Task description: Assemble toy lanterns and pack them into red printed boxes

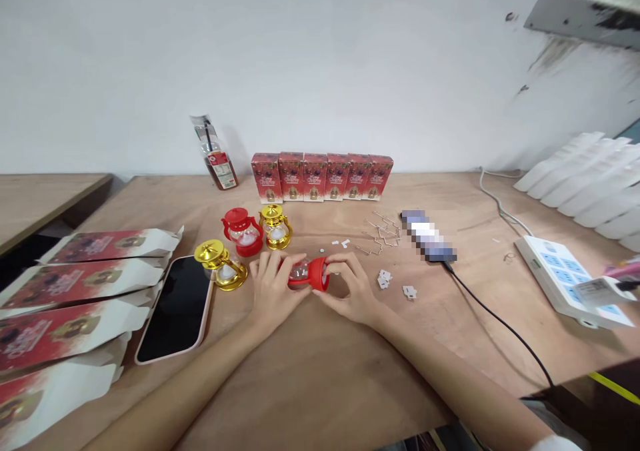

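Both my hands hold one small red toy lantern [310, 274] lying on its side just above the wooden table [320, 371]. My left hand [273, 287] grips its clear globe end, fingers curled. My right hand [350, 287] pinches its red base end. Just to the left stand a gold lantern [221, 264], a red lantern [243, 232] and a second gold lantern [276, 227]. Small white plastic bits [397, 285] and bent wire handles [383, 234] lie to the right of my right hand.
A row of red boxes [323, 177] stands at the back by the wall. Flat unfolded cartons [65, 304] pile up at left, next to a phone [177, 307] in a pink case. A cabled device [430, 237], a white power strip [565, 277] and stacked white pieces [585, 177] lie at right.
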{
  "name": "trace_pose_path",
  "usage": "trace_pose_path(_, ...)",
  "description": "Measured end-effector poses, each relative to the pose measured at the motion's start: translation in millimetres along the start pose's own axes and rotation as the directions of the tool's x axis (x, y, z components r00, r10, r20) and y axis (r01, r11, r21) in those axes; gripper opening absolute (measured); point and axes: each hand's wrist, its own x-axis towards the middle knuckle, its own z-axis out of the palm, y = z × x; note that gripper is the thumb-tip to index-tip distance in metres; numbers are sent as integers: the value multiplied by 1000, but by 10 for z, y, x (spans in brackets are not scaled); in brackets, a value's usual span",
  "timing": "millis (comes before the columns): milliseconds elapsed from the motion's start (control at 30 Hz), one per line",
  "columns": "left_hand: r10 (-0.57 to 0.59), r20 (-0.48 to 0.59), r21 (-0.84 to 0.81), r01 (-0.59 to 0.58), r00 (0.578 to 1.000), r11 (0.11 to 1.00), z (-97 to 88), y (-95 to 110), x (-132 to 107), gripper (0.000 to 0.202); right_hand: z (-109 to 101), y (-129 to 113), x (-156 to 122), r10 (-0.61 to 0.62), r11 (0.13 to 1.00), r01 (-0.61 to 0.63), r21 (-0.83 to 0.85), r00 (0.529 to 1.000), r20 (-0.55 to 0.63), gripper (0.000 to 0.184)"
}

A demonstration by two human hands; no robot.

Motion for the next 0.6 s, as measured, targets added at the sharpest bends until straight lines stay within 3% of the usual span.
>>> trace_pose_path(233, 19, -8, 74, -18, 1000, 997, 43, -41, -45, 31, 45, 36, -40, -34, 999, 33, -39, 999, -35, 21)
trace_pose_path(600, -6, 33, 32, 5, 999, 999, 48, -57, -47, 36, 24, -1, -27, -93, 992, 86, -96, 993, -70, 21)
